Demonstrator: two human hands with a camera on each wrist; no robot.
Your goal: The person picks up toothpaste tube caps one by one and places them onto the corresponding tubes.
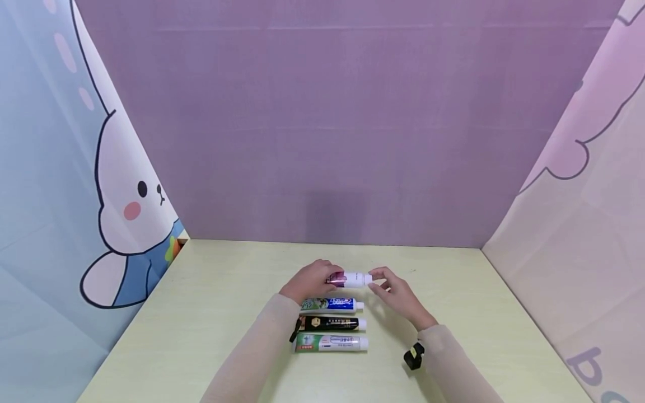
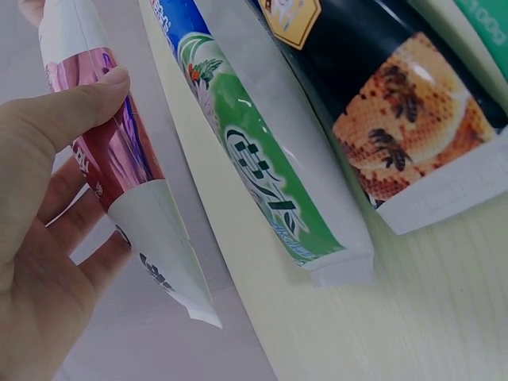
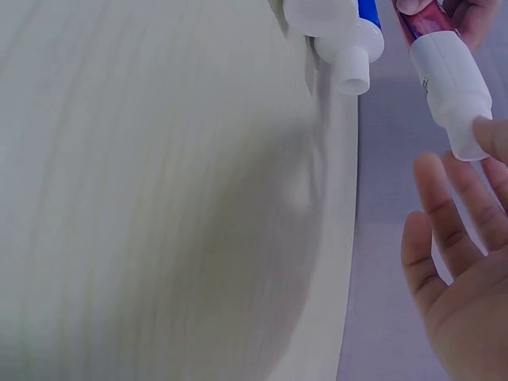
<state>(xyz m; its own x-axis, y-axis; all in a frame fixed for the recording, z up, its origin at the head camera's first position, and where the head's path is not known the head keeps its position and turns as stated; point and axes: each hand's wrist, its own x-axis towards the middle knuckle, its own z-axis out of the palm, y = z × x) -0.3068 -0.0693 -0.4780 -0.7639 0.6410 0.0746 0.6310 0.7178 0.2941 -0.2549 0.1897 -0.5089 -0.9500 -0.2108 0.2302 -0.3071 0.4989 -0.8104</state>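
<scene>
A white toothpaste tube with a shiny pink-red band [image 2: 119, 151] is held up off the table, lying sideways in the head view. My left hand [image 1: 314, 279] grips its body, thumb on the band and fingers behind. At its other end my right hand [image 1: 400, 294] pinches the white cap [image 3: 467, 136] between thumb and fingertips, the remaining fingers spread. Nearer to me lie a blue and green toothpaste tube [image 1: 330, 304], a black one [image 1: 332, 323] with a honeycomb picture, and a green and white one [image 1: 330, 342], side by side, caps to the right.
The tubes lie on a pale wood-grain table [image 1: 484, 336]. A purple cloth wall [image 1: 332, 123] rises at its back edge. Printed curtains stand on both sides, the left curtain [image 1: 40, 224] with a cartoon rabbit. A black wrist strap [image 1: 414, 356] sits by the right sleeve.
</scene>
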